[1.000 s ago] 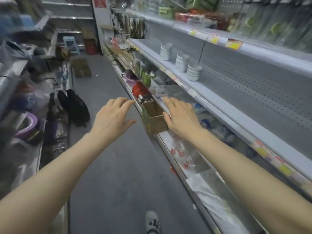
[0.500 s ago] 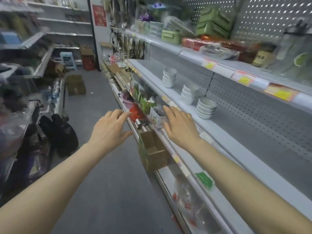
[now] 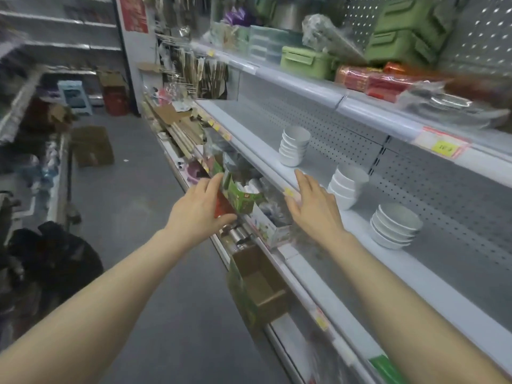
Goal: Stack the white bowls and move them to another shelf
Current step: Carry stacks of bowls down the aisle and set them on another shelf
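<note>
L hand [image 3: 198, 210] & R hand [image 3: 314, 210] out front, fingers straight, loosely spread, holding nothing. R hand over front edge of grey shelf [image 3: 432, 275]. On shelf: nearest bowl stack [image 3: 394, 227] to its right, mid stack [image 3: 346, 187] just beside it, far stack [image 3: 293, 146] beyond.

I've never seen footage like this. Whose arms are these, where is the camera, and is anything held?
No machine here: a person wears a camera on the head, so you look forward and down along both bare arms in a shop aisle. The left hand and right hand reach out with relaxed fingers and hold nothing. On the grey shelf stand three stacks of white bowls: a far stack, a middle stack and a near stack. The right hand hovers over the shelf's front edge, beside the middle stack. On the shelf above sit green lidded boxes.
</note>
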Available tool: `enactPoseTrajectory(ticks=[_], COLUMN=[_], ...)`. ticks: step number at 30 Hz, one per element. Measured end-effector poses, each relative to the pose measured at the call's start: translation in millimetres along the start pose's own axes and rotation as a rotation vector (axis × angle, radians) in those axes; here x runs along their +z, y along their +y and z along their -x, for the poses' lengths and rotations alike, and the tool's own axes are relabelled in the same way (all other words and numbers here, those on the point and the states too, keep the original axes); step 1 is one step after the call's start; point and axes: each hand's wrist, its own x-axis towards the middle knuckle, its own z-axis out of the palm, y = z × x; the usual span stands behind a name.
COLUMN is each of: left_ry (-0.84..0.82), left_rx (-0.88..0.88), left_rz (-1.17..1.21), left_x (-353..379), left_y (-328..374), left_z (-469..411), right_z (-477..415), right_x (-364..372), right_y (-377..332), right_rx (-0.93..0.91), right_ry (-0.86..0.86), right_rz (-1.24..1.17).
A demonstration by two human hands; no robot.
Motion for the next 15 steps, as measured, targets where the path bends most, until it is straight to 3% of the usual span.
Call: enactPoseTrajectory(ticks=[6, 15], left_ry=[-0.071, -0.230], left_rx=[0.080, 0.170], left_rz=[0.102, 0.280], left_x=[22, 106], left_y=[-63, -79], left_z=[-114, -271], right_z=[-87, -206], right_x=[32, 81], right_y=[2, 50], right_rx=[0.186, 0.446], right_ry=[0.011, 0.066], right_rz=[-0.019, -0.158])
